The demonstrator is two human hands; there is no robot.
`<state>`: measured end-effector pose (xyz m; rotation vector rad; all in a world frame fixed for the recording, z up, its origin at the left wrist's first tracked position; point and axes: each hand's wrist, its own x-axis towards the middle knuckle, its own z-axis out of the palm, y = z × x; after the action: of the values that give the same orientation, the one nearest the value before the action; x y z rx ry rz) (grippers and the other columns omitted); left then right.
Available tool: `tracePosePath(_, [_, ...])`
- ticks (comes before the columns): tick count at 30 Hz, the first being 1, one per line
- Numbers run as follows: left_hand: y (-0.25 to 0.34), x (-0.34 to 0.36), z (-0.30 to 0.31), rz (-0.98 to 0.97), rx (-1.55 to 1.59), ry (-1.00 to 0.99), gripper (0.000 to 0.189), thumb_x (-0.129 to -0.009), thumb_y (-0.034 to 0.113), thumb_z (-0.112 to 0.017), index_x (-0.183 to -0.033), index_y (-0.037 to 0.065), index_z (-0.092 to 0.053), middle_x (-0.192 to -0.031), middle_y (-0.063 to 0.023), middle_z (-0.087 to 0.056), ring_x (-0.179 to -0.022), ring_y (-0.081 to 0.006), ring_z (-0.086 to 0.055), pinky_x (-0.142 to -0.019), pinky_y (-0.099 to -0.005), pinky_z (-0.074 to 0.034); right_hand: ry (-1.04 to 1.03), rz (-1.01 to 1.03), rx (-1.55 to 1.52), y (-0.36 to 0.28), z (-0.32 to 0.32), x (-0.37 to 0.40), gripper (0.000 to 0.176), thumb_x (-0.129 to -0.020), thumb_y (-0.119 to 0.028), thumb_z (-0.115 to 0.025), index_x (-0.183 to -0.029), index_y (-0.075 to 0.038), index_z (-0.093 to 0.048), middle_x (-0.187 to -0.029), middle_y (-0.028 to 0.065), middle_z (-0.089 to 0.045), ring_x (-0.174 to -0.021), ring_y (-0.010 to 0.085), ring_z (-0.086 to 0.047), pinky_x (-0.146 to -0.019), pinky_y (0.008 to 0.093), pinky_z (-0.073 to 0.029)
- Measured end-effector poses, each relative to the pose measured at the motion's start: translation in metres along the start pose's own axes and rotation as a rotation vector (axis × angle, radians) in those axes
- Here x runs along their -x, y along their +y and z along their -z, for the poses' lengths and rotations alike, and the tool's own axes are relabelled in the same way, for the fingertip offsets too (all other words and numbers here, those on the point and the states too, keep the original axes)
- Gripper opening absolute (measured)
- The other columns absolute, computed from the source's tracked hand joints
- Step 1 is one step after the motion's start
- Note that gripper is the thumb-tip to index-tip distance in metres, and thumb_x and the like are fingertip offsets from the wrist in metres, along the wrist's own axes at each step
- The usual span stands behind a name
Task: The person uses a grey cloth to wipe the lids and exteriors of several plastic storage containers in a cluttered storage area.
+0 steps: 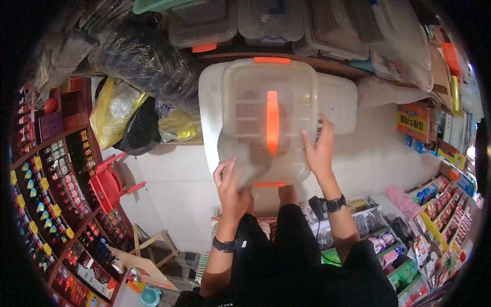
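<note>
A translucent plastic storage box (245,100) with orange clips stands in front of me, an orange handle (272,120) running across its middle. My right hand (320,148) holds the box at its right edge, thumb on the near face and fingers along the side. At the lower left of the box is my left hand (231,189), blurred by motion, with curled fingers. It holds a greyish cloth-like thing (255,161) against the box; blur hides its exact shape. Behind the box, white plastic lids or bins (340,105) show on both sides.
Several clear bins (271,23) line the shelf above. Bagged goods (115,112) hang at upper left, over a red plastic stool (110,181). Racks of small packaged goods (66,179) flank the left; trays of packets (386,243) stand at right.
</note>
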<state>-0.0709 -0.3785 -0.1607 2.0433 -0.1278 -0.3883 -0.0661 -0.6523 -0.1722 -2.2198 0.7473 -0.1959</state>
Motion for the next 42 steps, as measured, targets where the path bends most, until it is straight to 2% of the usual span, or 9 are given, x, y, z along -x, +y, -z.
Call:
tracePosePath(2, [0.040, -0.011, -0.006, -0.175, -0.540, -0.127, 0.075, -0.078, 0.007, -0.077, -0.148, 0.008, -0.052, -0.161, -0.0286, -0.030, -0.144, -0.0516, -0.032, -0.119, -0.0612, -0.028, -0.025, 0.060, 0.014, 0.026, -0.020, 0.005, 0.067, -0.098, -0.027, -0.068, -0.148, 0.007, -0.039, -0.137, 0.0308, -0.049, -0.126, 0.0463, -0.050, -0.106, 0.0484, -0.043])
tracePosePath(5, [0.029, -0.012, -0.023, -0.149, -0.746, -0.102, 0.079, -0.080, 0.010, -0.074, -0.154, 0.011, -0.045, -0.165, -0.0298, -0.020, -0.146, -0.0550, -0.024, -0.117, -0.0653, -0.026, -0.053, 0.040, -0.045, 0.020, -0.019, 0.005, 0.063, -0.102, -0.028, -0.064, -0.146, 0.009, -0.039, -0.138, 0.0327, -0.050, -0.128, 0.0479, -0.051, -0.106, 0.0480, -0.044])
tracePosePath(9, [0.045, -0.054, -0.026, -0.151, -0.833, -0.104, 0.075, -0.083, 0.009, -0.070, -0.154, 0.010, -0.046, -0.164, -0.0307, -0.022, -0.146, -0.0551, -0.026, -0.118, -0.0633, -0.027, 0.018, 0.144, -0.149, 0.036, -0.028, 0.004, 0.061, -0.102, -0.028, -0.065, -0.145, 0.009, -0.042, -0.126, 0.0320, -0.059, -0.113, 0.0473, -0.061, -0.096, 0.0469, -0.051])
tracePosePath(11, [0.046, -0.090, -0.027, -0.194, -0.815, -0.055, 0.073, -0.088, 0.014, -0.069, -0.156, 0.013, -0.044, -0.165, -0.0287, -0.022, -0.147, -0.0542, -0.024, -0.117, -0.0654, -0.027, -0.041, -0.007, -0.211, 0.037, -0.026, 0.007, 0.056, -0.102, -0.024, -0.065, -0.144, 0.007, -0.044, -0.114, 0.0309, -0.065, -0.100, 0.0473, -0.067, -0.084, 0.0471, -0.055])
tracePosePath(18, [0.063, -0.226, -0.037, -0.513, -0.848, 0.110, 0.069, -0.091, 0.016, -0.064, -0.156, 0.012, -0.042, -0.165, -0.0245, -0.025, -0.145, -0.0513, -0.031, -0.114, -0.0619, -0.033, -0.025, 0.051, -0.238, 0.025, -0.022, -0.002, 0.052, -0.101, -0.020, -0.063, -0.145, 0.004, -0.045, -0.107, 0.0293, -0.069, -0.094, 0.0451, -0.070, -0.077, 0.0470, -0.056])
tracePosePath(22, [0.068, -0.206, -0.029, -0.446, -0.872, 0.059, 0.069, -0.089, 0.013, -0.064, -0.155, 0.011, -0.044, -0.164, -0.0228, -0.028, -0.145, -0.0512, -0.031, -0.116, -0.0590, -0.033, -0.001, 0.045, -0.206, 0.025, -0.025, 0.003, 0.056, -0.099, -0.023, -0.065, -0.144, 0.005, -0.045, -0.103, 0.0285, -0.069, -0.091, 0.0437, -0.070, -0.078, 0.0483, -0.054])
tracePosePath(32, [0.047, 0.007, -0.003, -0.133, -0.837, -0.344, 0.074, -0.081, -0.006, -0.060, -0.152, 0.008, -0.048, -0.161, -0.0250, -0.033, -0.146, -0.0557, -0.028, -0.120, -0.0576, -0.030, -0.031, -0.055, -0.181, 0.028, -0.029, 0.006, 0.060, -0.095, -0.027, -0.068, -0.141, 0.006, -0.048, -0.105, 0.0263, -0.070, -0.091, 0.0414, -0.068, -0.084, 0.0476, -0.047])
tracePosePath(39, [0.062, -0.054, -0.018, -0.087, -0.783, -0.163, 0.077, -0.078, -0.006, -0.064, -0.152, 0.003, -0.045, -0.161, -0.0248, -0.033, -0.146, -0.0551, -0.026, -0.120, -0.0593, -0.029, -0.029, 0.014, -0.217, 0.035, -0.032, 0.003, 0.060, -0.097, -0.027, -0.067, -0.143, 0.006, -0.047, -0.117, 0.0283, -0.069, -0.096, 0.0419, -0.069, -0.088, 0.0472, -0.047])
tracePosePath(42, [0.056, -0.121, -0.033, -0.226, -0.789, 0.014, 0.075, -0.081, 0.001, -0.064, -0.153, 0.004, -0.043, -0.161, -0.0241, -0.035, -0.148, -0.0528, -0.026, -0.120, -0.0607, -0.026, -0.038, 0.024, -0.188, 0.032, -0.029, 0.002, 0.062, -0.097, -0.027, -0.067, -0.145, 0.007, -0.047, -0.113, 0.0269, -0.071, -0.095, 0.0412, -0.069, -0.088, 0.0469, -0.048])
